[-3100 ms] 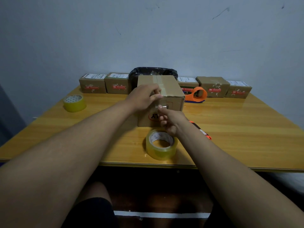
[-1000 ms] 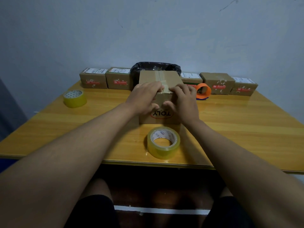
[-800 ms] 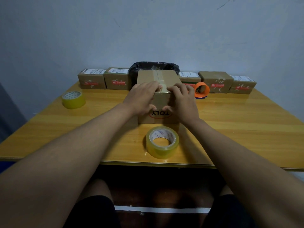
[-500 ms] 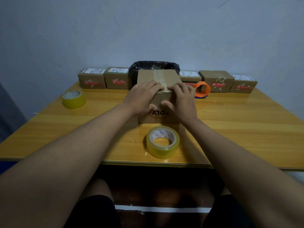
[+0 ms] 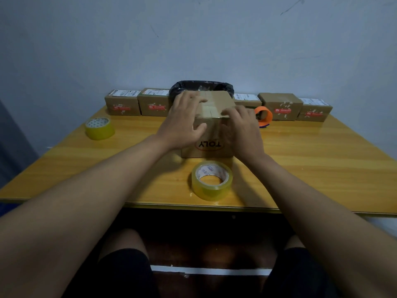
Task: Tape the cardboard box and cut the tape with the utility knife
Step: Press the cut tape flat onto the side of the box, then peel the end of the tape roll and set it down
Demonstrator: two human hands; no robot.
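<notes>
A brown cardboard box (image 5: 211,134) with an upside-down "TOLY" logo stands mid-table, a strip of clear tape running along its top seam and down the front. My left hand (image 5: 184,119) lies flat with fingers spread over the box's top left and front. My right hand (image 5: 241,127) rests flat on its front right edge. Neither hand holds anything. A roll of clear yellowish tape (image 5: 212,180) lies flat on the table just in front of the box. The utility knife is hidden, likely behind my right forearm.
Several small taped boxes (image 5: 122,102) line the back of the wooden table (image 5: 322,164). A black-lined bin (image 5: 200,87) sits behind the main box. An orange tape dispenser (image 5: 263,115) lies at the back right, a second tape roll (image 5: 99,128) at the left.
Both hands slid over the box: the left moved further back across the top and spread, the right shifted toward the front right edge. Three seconds ago the right hand worked at the box's front.
</notes>
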